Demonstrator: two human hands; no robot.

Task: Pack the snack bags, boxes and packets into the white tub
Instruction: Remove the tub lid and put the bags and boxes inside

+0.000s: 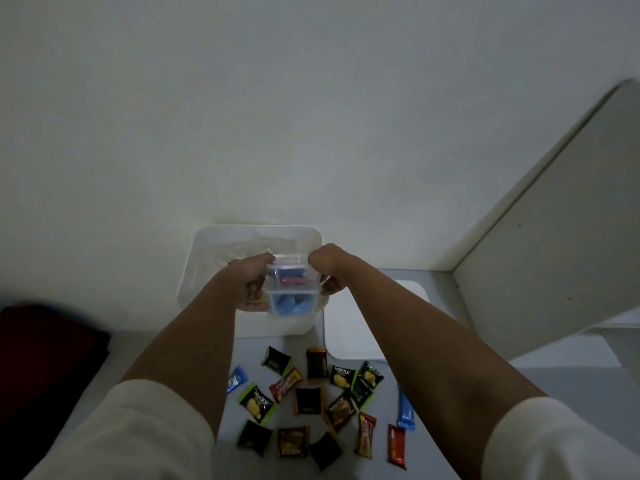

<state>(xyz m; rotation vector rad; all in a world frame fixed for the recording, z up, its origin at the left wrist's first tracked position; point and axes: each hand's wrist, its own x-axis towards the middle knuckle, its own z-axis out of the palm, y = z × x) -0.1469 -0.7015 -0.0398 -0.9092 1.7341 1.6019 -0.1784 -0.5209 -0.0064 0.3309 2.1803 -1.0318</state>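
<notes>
Head view: two bare forearms in cream sleeves reach forward over a grey floor toward a white wall.
Tub: the white tub [194, 271] stands against the wall, open on top; its inside is dim and what lies in it cannot be made out.
Clear box: a lidded clear box [292, 289] is held above the tub's near right corner; blue packets show in its lower part, a red one and more blue above.
Left hand: the left hand [254, 285] grips the box's left side, fingers [258, 301] curled round it and clamped on the wall.
Right hand: the right hand [325, 271] holds the box's right side, thumb over the lid edge, fingers clamped beneath.
Packets: loose snack packets [311, 403] lie scattered on the floor in front of the tub, between the forearms; black-and-green ones, brown ones, red bars.
Blue bar: a blue bar [405, 408] lies at the right edge of that scatter, well apart from the tub.
Lid: a white lid [349, 327] lies flat on the floor just right of the tub.
Cloth: a dark red cloth [45, 358] lies left of the tub, well apart.
Panel: a white panel [554, 237] rises right of the tub.
</notes>
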